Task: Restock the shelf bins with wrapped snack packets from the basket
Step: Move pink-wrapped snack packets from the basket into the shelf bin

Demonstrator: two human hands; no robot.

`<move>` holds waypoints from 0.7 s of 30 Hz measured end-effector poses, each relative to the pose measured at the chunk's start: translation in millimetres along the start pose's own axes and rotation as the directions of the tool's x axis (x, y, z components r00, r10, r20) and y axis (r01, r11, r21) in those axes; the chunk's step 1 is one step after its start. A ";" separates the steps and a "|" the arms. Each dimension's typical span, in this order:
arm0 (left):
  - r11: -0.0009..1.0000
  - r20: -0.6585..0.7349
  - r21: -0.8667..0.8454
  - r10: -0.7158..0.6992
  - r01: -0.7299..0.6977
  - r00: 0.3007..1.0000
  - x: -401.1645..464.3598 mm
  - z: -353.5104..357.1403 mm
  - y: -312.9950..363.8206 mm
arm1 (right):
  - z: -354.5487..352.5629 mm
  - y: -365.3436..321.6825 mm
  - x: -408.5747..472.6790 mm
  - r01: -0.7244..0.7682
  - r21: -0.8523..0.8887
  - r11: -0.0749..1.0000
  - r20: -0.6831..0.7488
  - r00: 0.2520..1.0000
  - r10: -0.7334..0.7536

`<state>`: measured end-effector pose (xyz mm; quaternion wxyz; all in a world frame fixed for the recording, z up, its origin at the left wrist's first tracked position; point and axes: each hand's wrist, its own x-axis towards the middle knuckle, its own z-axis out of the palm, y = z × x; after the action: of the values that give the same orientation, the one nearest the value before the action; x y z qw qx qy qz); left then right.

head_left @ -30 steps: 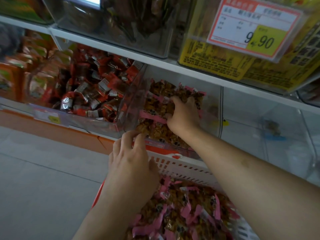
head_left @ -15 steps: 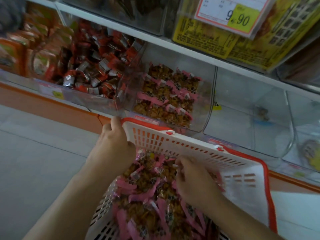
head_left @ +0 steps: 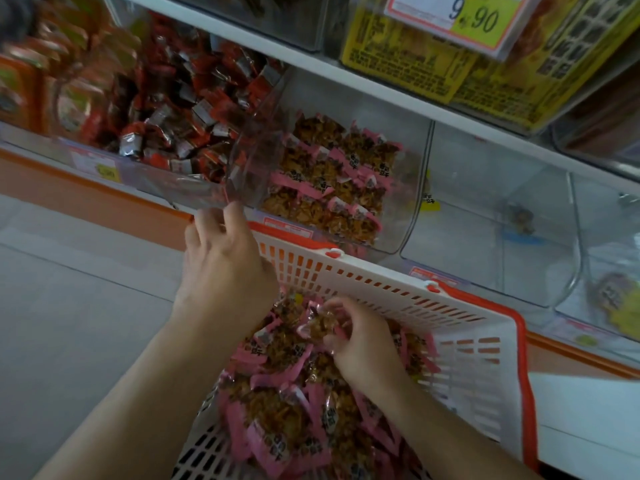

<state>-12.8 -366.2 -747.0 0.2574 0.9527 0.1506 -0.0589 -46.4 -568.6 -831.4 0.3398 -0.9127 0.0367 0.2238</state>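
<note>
Two hands are at work in the head view, the only view I have, and I place everything by the basket [head_left: 398, 299]. My right hand [head_left: 360, 344] is down inside the basket near its far wall, fingers curled and pinching a wrapped snack packet [head_left: 320, 325] lifted slightly off the pink-edged heap of packets [head_left: 294, 410] that fills the basket. My left hand [head_left: 221, 265] is at the basket's far left corner, fingers bent over the rim; whether it truly grips the rim or touches the clear flap [head_left: 256, 161] just above it I cannot tell. What matters for the coming move is direction: the half-filled bin [head_left: 412, 188] lies straight beyond the basket's far wall, up and away from my right hand, with its open mouth facing the basket. The packet seems to lie crosswise in my fingers, though blur hides its ends. I judge the right hand nearer and already loaded, so it should carry the packet over the wall.
</note>
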 end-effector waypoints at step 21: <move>0.469 0.209 -0.858 -0.056 0.211 0.976 -0.7 15.8 52.3 | -108.3 -37.5 -19.2 0.157 0.517 0.842 -0.023 0.985 -0.170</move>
<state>2.6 -417.4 -735.7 0.7119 0.6658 0.2135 -0.0661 -13.9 -610.5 -727.9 0.5903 -0.7852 0.0133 0.1866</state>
